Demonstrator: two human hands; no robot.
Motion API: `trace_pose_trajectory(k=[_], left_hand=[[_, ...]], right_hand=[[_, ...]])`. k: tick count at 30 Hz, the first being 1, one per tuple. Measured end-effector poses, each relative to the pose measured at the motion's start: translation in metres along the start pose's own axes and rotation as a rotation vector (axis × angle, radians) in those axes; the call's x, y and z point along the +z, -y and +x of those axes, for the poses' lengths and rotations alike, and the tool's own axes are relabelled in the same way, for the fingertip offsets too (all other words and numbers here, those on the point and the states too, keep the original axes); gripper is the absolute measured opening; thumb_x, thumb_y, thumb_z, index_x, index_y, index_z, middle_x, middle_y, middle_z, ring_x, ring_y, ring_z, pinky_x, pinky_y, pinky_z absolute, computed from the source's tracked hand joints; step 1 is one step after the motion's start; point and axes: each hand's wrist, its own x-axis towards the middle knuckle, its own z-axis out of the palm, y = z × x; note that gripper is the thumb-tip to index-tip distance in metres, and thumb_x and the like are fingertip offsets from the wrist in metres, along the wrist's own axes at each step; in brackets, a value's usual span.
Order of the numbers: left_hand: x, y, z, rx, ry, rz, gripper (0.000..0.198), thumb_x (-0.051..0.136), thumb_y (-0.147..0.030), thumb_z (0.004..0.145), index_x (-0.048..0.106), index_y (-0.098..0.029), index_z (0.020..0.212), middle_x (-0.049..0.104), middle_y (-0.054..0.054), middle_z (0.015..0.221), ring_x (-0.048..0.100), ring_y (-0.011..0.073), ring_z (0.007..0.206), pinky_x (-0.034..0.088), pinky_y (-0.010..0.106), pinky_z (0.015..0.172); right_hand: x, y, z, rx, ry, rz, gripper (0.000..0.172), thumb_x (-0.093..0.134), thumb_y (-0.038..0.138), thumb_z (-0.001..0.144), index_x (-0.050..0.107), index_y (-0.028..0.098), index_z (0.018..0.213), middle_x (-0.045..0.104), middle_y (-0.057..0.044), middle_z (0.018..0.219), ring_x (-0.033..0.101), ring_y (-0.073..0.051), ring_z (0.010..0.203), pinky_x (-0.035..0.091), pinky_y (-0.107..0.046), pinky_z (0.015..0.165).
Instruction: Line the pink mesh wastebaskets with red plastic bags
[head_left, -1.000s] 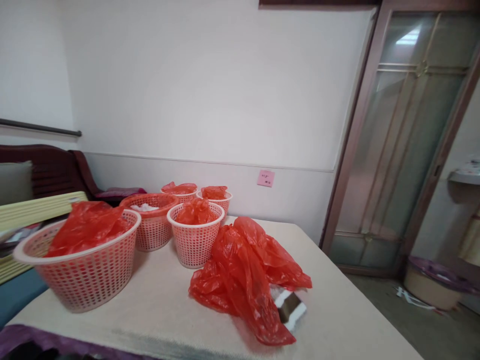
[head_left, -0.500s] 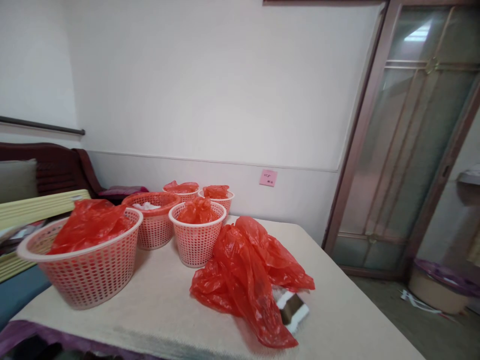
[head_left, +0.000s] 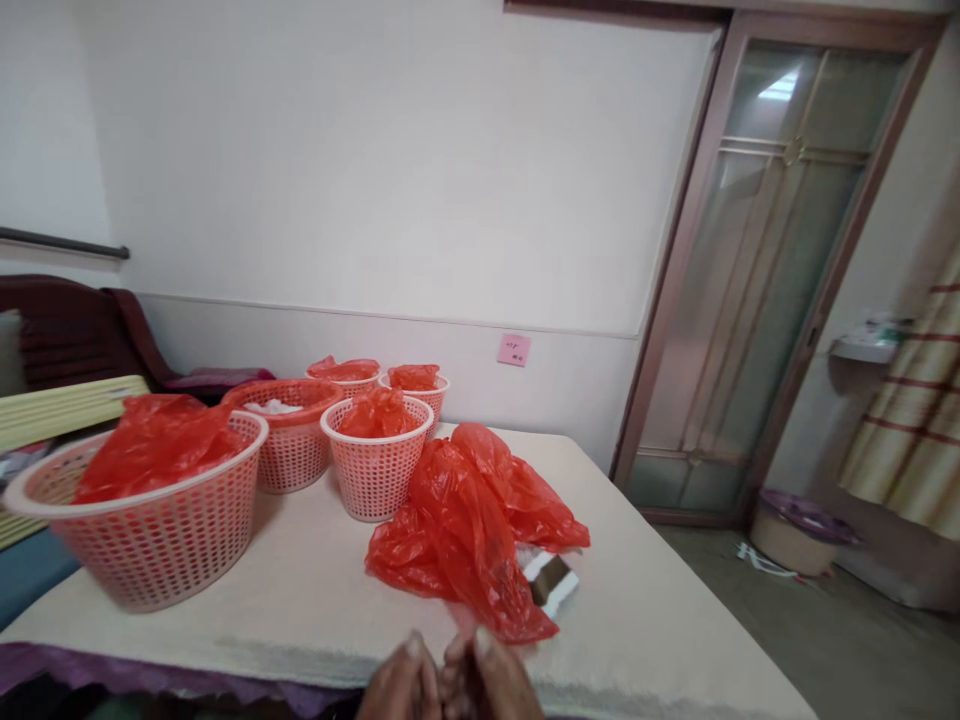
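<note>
My left hand (head_left: 403, 682) and my right hand (head_left: 493, 680) are side by side at the bottom edge, just in front of the table's near edge. Their fingers are curled in and the thumbs lie on top; whatever may be inside them is hidden. Beyond them, a crumpled heap of red plastic bags (head_left: 469, 530) lies on the table (head_left: 300, 590). A brown-and-white packet (head_left: 551, 582) pokes out from under its right side. Left of the heap stands a small pink perforated basket (head_left: 375, 465) with a red bag inside.
A large pink basket (head_left: 165, 540) holding a red bag stands at the table's left. Behind are a red-lined basket (head_left: 294, 455) with something white inside and two smaller baskets by the wall. A sliding glass door (head_left: 757, 300) and a lined bin (head_left: 795, 540) are at the right.
Both hands have come into view from below. The view has turned to the right, showing more of the curtain and wall shelf. Bags and baskets appear unmoved on the table.
</note>
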Motion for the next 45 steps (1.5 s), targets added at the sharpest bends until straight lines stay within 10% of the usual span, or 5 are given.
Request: trace_pose_trajectory(k=[2,5,11,37,45], left_hand=[[-0.004,-0.023,0.0,-0.069,0.143,-0.209,0.067,0.009,-0.072,0.088,0.045,-0.021,0.063,0.034,-0.007,0.042,0.032,0.009,0.035,0.033,0.024,0.037],[-0.027,-0.066,0.016,-0.198,0.396,-0.867,0.068,0.021,-0.082,0.08,0.041,-0.021,0.059,0.027,-0.008,0.043,0.02,0.0053,0.038,0.019,0.019,0.038],[-0.061,-0.121,0.048,-0.043,0.457,-0.792,0.075,0.019,-0.088,0.073,0.044,-0.019,0.055,0.026,-0.008,0.04,0.015,0.0043,0.037,0.012,0.018,0.036],[-0.068,-0.139,0.049,-0.003,0.432,-0.655,0.075,0.022,-0.092,0.067,0.041,-0.021,0.054,0.027,-0.008,0.037,0.017,0.0041,0.034,0.011,0.018,0.035],[-0.037,-0.099,0.057,0.044,0.315,-0.43,0.063,0.03,-0.082,0.077,0.041,-0.022,0.059,0.03,-0.009,0.038,0.024,0.0069,0.034,0.021,0.021,0.036]], right_hand=[[-0.009,0.05,0.0,-0.121,0.025,0.239,0.064,0.041,0.077,0.083,0.061,0.016,0.074,0.06,-0.002,0.061,0.055,-0.012,0.055,0.045,-0.024,0.055],[-0.023,0.128,0.002,-0.244,-0.027,0.353,0.065,0.048,0.079,0.078,0.059,0.017,0.064,0.055,0.0,0.053,0.05,-0.009,0.048,0.037,-0.02,0.046],[-0.048,0.205,0.012,-0.29,-0.068,0.266,0.076,0.041,0.089,0.068,0.056,0.017,0.055,0.046,0.002,0.045,0.042,-0.008,0.039,0.031,-0.021,0.041],[-0.052,0.246,-0.005,-0.413,-0.038,0.052,0.078,0.032,0.091,0.069,0.053,0.018,0.055,0.045,0.001,0.049,0.04,-0.009,0.044,0.029,-0.024,0.046],[-0.051,0.2,0.019,-0.307,-0.081,0.054,0.074,0.037,0.087,0.073,0.055,0.017,0.057,0.045,0.003,0.046,0.04,-0.008,0.04,0.03,-0.022,0.043]])
